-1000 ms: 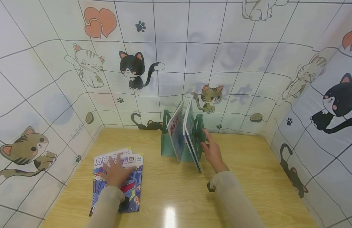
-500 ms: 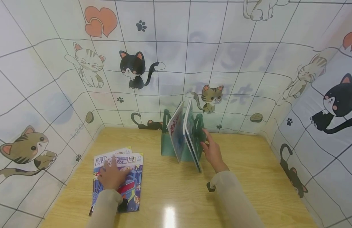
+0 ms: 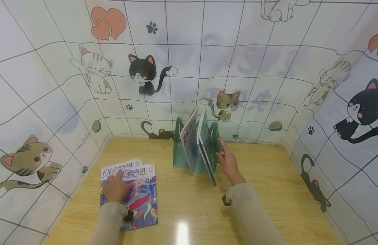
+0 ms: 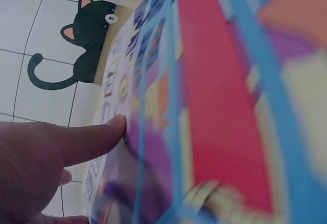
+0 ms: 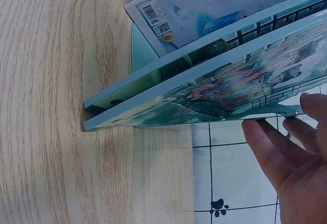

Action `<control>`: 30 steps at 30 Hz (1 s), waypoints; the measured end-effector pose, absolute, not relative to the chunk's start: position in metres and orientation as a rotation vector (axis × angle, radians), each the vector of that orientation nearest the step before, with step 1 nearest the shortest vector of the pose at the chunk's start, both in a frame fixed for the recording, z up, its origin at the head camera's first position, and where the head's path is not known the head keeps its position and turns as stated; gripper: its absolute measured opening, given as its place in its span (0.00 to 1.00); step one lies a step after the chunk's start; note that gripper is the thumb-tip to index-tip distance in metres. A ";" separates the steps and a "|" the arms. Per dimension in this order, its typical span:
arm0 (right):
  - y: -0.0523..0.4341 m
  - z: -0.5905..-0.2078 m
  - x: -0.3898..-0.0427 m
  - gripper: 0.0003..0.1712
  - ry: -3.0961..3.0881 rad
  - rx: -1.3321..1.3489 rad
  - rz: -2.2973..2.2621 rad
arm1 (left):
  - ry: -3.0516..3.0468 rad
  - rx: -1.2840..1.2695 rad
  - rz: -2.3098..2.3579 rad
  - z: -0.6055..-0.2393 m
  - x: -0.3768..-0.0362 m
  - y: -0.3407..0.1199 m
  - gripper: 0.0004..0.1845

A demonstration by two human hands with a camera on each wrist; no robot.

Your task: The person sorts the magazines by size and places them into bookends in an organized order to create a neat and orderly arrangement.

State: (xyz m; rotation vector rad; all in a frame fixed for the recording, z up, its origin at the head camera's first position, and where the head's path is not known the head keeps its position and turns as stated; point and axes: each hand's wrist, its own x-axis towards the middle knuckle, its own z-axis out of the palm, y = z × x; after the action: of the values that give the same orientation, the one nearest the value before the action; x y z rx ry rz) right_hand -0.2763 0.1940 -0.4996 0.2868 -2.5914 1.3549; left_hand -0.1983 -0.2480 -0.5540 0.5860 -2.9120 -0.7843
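My left hand (image 3: 116, 189) rests on two overlapping magazines lying at the left of the table. In the left wrist view, the thumb (image 4: 97, 139) touches the colourful cover of the upper magazine (image 4: 219, 106). Part of the lower magazine (image 3: 107, 171) shows behind and to the left of it. At the centre back, a green bookend rack (image 3: 179, 154) holds a thin magazine (image 3: 189, 143) leaning left and two thicker books (image 3: 205, 146) standing close together. My right hand (image 3: 230, 165) touches the rack's right side with its fingertips, its fingers extended.
The wooden table (image 3: 262, 177) ends at a wall covering (image 3: 189, 75) printed with cartoon cats, which stands at the back and both sides. Dark straps (image 3: 226, 200) sit at the sleeves' cuffs.
The left hand has drawn its spread fingers closer and moved slightly left. The upper magazine has shifted and turned a little to the right. The right hand and rack have stayed put.
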 end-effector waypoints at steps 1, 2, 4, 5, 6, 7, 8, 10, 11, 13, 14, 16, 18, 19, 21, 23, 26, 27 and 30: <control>0.194 -0.499 -0.276 0.41 -2.589 0.294 1.355 | -2.908 0.583 -0.797 -0.554 -0.198 -0.249 0.51; 0.194 -0.499 -0.276 0.41 -2.587 0.290 1.358 | -2.910 0.578 -0.809 -0.553 -0.198 -0.250 0.50; 0.194 -0.499 -0.276 0.41 -2.585 0.287 1.361 | -2.913 0.575 -0.830 -0.554 -0.199 -0.253 0.50; 0.194 -0.499 -0.276 0.41 -2.584 0.290 1.360 | -2.914 0.572 -0.850 -0.554 -0.199 -0.254 0.50; 0.194 -0.499 -0.276 0.41 -2.582 0.294 1.359 | -2.916 0.563 -0.864 -0.555 -0.199 -0.255 0.50; 0.194 -0.500 -0.276 0.41 -2.581 0.298 1.359 | -2.915 0.562 -0.891 -0.555 -0.199 -0.257 0.50; 0.194 -0.500 -0.276 0.41 -2.581 0.293 1.359 | -2.918 0.551 -0.912 -0.555 -0.200 -0.258 0.50; 0.195 -0.500 -0.277 0.41 -2.580 0.296 1.353 | -2.924 0.517 -0.954 -0.555 -0.201 -0.262 0.48; 0.195 -0.500 -0.277 0.40 -2.579 0.297 1.351 | -2.926 0.504 -0.987 -0.555 -0.201 -0.264 0.47; 0.195 -0.500 -0.277 0.40 -2.580 0.292 1.346 | -2.929 0.477 -1.057 -0.554 -0.201 -0.268 0.44; 0.195 -0.500 -0.277 0.39 -2.579 0.292 1.344 | -2.934 0.461 -1.093 -0.553 -0.201 -0.270 0.43; 0.196 -0.500 -0.277 0.39 -2.576 0.294 1.344 | -2.939 0.437 -1.166 -0.551 -0.202 -0.273 0.41; 0.196 -0.500 -0.276 0.38 -2.576 0.298 1.345 | -2.942 0.428 -1.235 -0.550 -0.202 -0.276 0.40; 0.195 -0.500 -0.276 0.38 -2.574 0.299 1.344 | -2.943 0.425 -1.257 -0.548 -0.202 -0.278 0.39; 0.195 -0.500 -0.277 0.38 -2.573 0.296 1.342 | -2.947 0.411 -1.274 -0.545 -0.201 -0.279 0.40; 0.195 -0.500 -0.277 0.39 -2.572 0.295 1.339 | -2.956 0.402 -1.294 -0.541 -0.200 -0.280 0.40; 0.195 -0.500 -0.277 0.40 -2.577 0.289 1.340 | -2.968 0.363 -1.333 -0.533 -0.199 -0.280 0.40; 0.195 -0.500 -0.277 0.40 -2.580 0.285 1.342 | -2.975 0.346 -1.341 -0.530 -0.198 -0.280 0.39; 0.195 -0.500 -0.277 0.41 -2.590 0.275 1.346 | -2.989 0.326 -1.399 -0.524 -0.198 -0.282 0.38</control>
State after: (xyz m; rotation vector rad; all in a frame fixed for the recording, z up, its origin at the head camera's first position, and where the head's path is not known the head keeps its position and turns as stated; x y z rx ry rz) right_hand -0.2773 0.1947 -0.4995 0.2746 -2.5895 1.3456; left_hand -0.1978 -0.2818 -0.5238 0.3260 -2.9891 -1.3989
